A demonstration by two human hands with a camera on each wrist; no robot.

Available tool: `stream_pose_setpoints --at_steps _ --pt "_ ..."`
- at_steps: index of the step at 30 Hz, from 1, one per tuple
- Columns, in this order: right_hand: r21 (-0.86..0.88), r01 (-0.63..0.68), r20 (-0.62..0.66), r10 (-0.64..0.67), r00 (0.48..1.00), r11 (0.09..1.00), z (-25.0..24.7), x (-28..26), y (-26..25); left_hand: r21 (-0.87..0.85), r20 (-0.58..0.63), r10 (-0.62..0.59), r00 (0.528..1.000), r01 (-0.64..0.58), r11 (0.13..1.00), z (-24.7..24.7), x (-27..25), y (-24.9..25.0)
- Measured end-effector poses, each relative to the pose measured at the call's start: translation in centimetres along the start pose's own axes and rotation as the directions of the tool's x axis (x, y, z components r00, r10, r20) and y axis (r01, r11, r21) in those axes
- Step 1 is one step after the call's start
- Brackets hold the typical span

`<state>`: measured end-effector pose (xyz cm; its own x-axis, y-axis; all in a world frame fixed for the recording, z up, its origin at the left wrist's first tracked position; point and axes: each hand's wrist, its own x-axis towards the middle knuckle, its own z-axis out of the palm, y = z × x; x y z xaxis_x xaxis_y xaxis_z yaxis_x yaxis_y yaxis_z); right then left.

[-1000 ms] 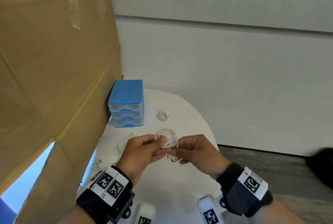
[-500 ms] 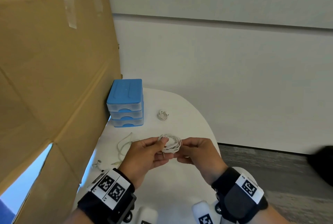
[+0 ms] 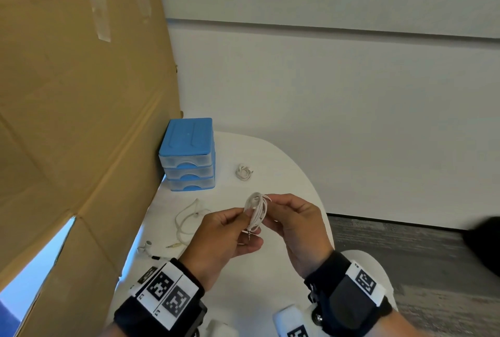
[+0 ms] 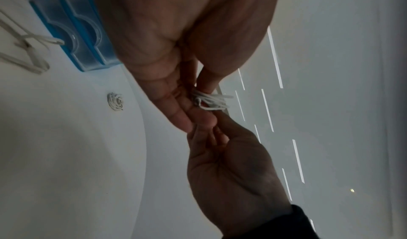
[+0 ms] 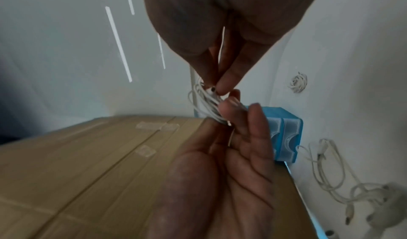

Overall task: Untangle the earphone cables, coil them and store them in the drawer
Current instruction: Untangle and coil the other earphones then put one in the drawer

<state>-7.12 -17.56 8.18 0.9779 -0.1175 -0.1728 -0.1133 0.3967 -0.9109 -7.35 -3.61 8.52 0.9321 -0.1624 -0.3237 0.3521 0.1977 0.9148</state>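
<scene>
A white earphone cable coil [image 3: 255, 210] hangs above the white table [image 3: 284, 163], held between both hands. My left hand [image 3: 238, 224] pinches its lower left side with thumb and fingers; the same coil [image 4: 210, 100] shows at that hand's fingertips. My right hand [image 3: 276, 208] pinches the coil's upper right edge, and the coil [image 5: 207, 101] shows there too. A finished small coil [image 3: 243, 172] lies on the table right of the blue three-drawer box [image 3: 188, 155], whose drawers are closed. A loose earphone cable [image 3: 186, 221] lies on the table to the left.
A large cardboard box [image 3: 81, 120] rises along the table's left side, right against the drawer box. A white wall stands behind the table. The table's rounded right edge drops to grey floor [image 3: 405, 242]. Earbuds and a jack plug [image 3: 173, 246] lie near my left wrist.
The coil has turned from lying flat between my hands to standing more on edge. My right hand has shifted to its upper edge; both hands stayed in place above the table.
</scene>
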Motion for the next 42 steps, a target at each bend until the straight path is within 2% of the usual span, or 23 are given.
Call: stream_pose_setpoints --at_steps 3,5,10,12,15,18,22,26,30,33,37,42 --pt "-0.114 0.109 -0.057 -0.116 0.992 0.987 0.4 -0.2 0.4 0.000 -0.004 -0.002 1.000 0.002 1.000 0.1 0.0 0.1" --pt "-0.121 0.117 -0.080 -0.127 0.989 0.986 0.7 -0.3 0.7 -0.004 -0.011 0.009 1.000 -0.009 1.000 0.2 0.0 0.0" --pt "0.098 -0.002 -0.050 0.007 0.999 0.995 1.0 -0.5 0.6 0.085 -0.080 0.153 0.985 -0.146 0.986 0.7 0.1 -0.3" --pt "0.124 -0.060 0.010 0.059 0.998 0.990 0.8 -0.5 0.5 0.159 -0.114 0.231 0.966 -0.212 0.964 0.7 0.1 -0.4" --pt "0.049 -0.153 0.160 0.143 0.977 0.987 0.5 -0.5 0.3 0.251 -0.131 0.299 0.945 -0.260 0.932 0.4 0.2 -0.3" --pt "-0.001 -0.178 0.266 0.172 0.949 0.984 0.0 -0.3 0.0 0.236 -0.128 0.296 0.947 -0.261 0.936 0.4 0.1 -0.1" --pt "0.102 -0.208 0.314 0.167 0.934 0.973 -0.5 -0.1 -0.7 0.267 -0.125 0.305 0.944 -0.264 0.927 0.3 0.2 -0.2" --pt "-0.200 0.010 0.307 0.053 0.950 0.980 -0.2 -0.1 -0.9 0.305 -0.097 0.249 0.964 -0.210 0.929 0.1 0.4 -0.6" --pt "-0.374 0.103 0.267 0.000 0.964 0.922 -0.4 0.2 0.0 0.208 -0.109 0.167 0.980 -0.142 0.968 -0.2 0.5 -0.3" --pt "-0.392 0.119 0.259 -0.015 0.966 0.912 -0.9 0.1 0.3 0.096 -0.134 0.103 0.986 -0.090 0.991 -0.4 0.6 0.0" --pt "-0.401 0.094 0.227 0.000 0.974 0.911 -1.1 -0.4 0.3 0.048 -0.143 0.042 0.989 -0.036 0.998 -0.4 0.7 0.0" --pt "-0.309 0.022 0.220 0.049 0.974 0.951 -0.8 -0.6 -0.1 0.152 -0.127 0.074 0.989 -0.054 0.987 -0.4 0.8 -0.2"
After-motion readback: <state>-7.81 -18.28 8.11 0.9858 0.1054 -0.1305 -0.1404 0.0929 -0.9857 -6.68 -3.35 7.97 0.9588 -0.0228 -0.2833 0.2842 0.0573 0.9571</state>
